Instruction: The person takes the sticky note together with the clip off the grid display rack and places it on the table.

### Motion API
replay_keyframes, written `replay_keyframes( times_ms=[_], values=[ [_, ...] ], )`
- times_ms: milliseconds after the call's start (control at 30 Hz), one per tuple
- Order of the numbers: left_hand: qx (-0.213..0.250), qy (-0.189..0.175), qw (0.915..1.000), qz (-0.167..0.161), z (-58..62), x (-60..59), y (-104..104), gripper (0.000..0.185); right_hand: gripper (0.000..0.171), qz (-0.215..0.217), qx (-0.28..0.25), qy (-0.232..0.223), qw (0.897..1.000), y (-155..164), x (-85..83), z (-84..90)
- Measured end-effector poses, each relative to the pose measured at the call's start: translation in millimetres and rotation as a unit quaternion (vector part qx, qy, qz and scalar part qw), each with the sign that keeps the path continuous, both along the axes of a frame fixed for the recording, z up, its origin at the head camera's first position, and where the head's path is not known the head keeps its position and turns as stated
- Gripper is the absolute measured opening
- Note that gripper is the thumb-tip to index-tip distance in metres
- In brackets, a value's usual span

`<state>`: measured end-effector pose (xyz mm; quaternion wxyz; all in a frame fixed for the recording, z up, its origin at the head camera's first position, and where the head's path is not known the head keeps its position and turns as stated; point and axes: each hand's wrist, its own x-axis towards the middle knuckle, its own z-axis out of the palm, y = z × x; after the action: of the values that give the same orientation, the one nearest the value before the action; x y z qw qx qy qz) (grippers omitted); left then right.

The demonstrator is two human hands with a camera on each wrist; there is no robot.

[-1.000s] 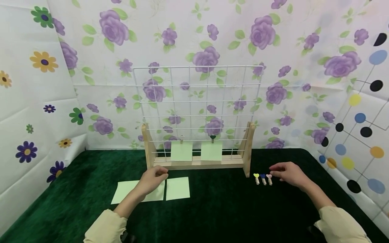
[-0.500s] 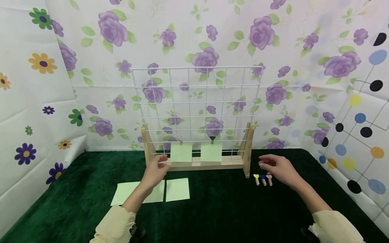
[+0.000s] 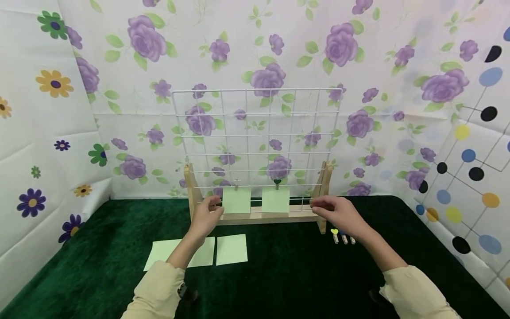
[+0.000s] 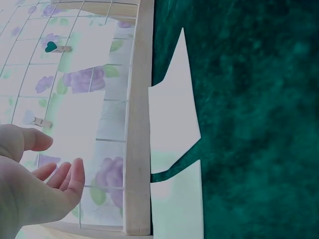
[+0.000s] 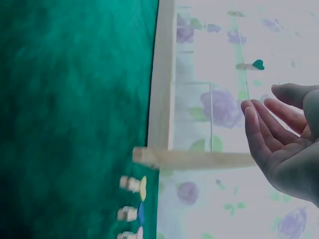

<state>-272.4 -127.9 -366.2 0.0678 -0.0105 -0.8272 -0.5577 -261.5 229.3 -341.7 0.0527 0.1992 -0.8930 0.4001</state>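
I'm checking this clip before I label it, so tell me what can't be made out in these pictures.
- Third green sheet on the mat: head view, the left forearm hides most of it.
- Blue and pink clips: head view, the right hand covers their heads.
- Clipped notes: left wrist view, washed out by glare.
- Whether the left hand touches the wire grid: unclear in every view.

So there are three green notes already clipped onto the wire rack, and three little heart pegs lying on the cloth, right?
Not quite: only two green notes hang clipped on the wire rack, as the head view shows. The three little heart pegs do lie on the cloth.
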Motion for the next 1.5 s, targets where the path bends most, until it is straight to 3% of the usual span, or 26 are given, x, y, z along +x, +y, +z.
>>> replay_keyframes(
  times_ms=[333,833,1500],
  values=[
    [0.005,-0.004,1.0000,0.004,5.3,-7.7,3.7,0.042,0.035,0.038,-0.053,-0.028,0.997,-38.5,-10.1,9.8],
    [0.010,-0.005,0.9999,0.001,4.7,-15.7,5.4,0.043,0.033,0.046,-0.043,0.016,0.998,-100.3,-25.5,25.3],
    [0.008,-0.009,0.9998,0.018,5.7,-24.1,9.4,0.040,0.034,0.047,-0.028,-0.002,0.998,-164.0,-47.5,34.7]
  ],
)
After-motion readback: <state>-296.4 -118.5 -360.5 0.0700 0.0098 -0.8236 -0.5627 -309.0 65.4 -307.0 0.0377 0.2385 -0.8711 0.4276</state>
